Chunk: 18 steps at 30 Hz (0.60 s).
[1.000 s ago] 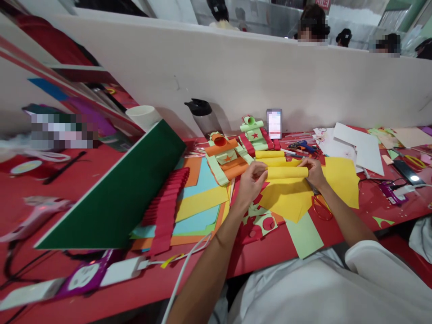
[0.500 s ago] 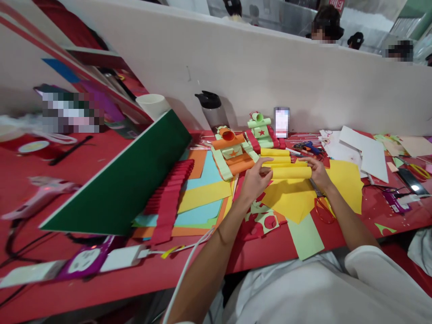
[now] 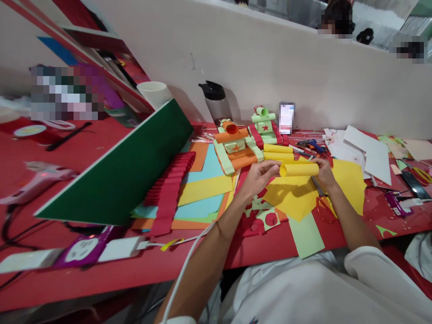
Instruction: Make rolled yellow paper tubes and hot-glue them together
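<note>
A rolled yellow paper tube (image 3: 301, 169) is held level above the table, its round open end facing left. My right hand (image 3: 324, 174) grips the tube's right end between thumb and fingers. At the left end, my left hand (image 3: 259, 179) has its thumb and fingers pinched together at the rim. More yellow paper rolls (image 3: 278, 149) lie just behind the tube. Beneath it are sheets of yellow paper (image 3: 292, 198) and scissors (image 3: 324, 208) with red and yellow handles. Tank-like paper models, one orange and green (image 3: 236, 146), one red and green (image 3: 265, 127), stand behind.
A green board (image 3: 124, 168) leans at the left, beside a red pleated paper strip (image 3: 170, 193). A pink glue gun (image 3: 35, 180) lies farther left. A bottle (image 3: 216, 102) and a phone (image 3: 286, 118) stand by the partition. A white cable (image 3: 189, 261) crosses near my left forearm.
The tube has shifted slightly right and turned, so its left opening now shows. My left fingers have moved from over that end to its rim. The camera view has shifted a little.
</note>
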Tool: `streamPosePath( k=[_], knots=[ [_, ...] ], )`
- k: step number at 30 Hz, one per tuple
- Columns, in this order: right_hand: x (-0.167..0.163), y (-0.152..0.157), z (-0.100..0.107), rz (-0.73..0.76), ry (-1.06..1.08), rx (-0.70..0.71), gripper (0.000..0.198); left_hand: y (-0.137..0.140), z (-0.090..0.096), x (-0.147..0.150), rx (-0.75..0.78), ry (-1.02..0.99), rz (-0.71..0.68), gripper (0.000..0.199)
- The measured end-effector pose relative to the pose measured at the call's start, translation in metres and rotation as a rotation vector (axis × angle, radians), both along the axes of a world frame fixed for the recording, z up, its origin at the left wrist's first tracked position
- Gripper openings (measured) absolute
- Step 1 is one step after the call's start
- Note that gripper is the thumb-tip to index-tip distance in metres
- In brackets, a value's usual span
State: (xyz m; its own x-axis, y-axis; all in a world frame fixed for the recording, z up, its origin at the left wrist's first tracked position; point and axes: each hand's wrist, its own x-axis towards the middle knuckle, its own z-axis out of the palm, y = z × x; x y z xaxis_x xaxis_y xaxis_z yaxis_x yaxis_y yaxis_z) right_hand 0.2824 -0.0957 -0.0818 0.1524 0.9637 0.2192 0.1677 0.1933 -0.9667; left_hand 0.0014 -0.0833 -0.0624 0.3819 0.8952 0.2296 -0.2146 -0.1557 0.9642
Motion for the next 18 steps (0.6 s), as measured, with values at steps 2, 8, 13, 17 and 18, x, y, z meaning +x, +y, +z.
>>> streamPosePath(
  k=[2,8,13,17,18],
  knots=[
    [-0.0001,-0.0015,0.0021,0.005,-0.032,0.011,0.029,0.0006,0.0009,-0.0003,-0.006,0.007,0.003,0.061],
    [0.0004,-0.0031,0.0053,0.021,-0.039,0.013,0.029,0.0037,0.0005,-0.0003,-0.084,0.019,-0.02,0.058],
    [0.0005,-0.002,0.0035,0.01,-0.028,0.028,0.032,0.0057,-0.003,0.0001,-0.164,-0.024,-0.043,0.056],
    [0.0012,-0.001,0.0018,0.015,-0.027,0.037,0.033,0.0071,-0.006,-0.0002,-0.169,-0.023,-0.052,0.056],
    [0.0016,-0.0007,0.0014,0.018,-0.028,0.037,0.033,0.0073,-0.0066,-0.0003,-0.168,-0.022,-0.054,0.056]
  ],
)
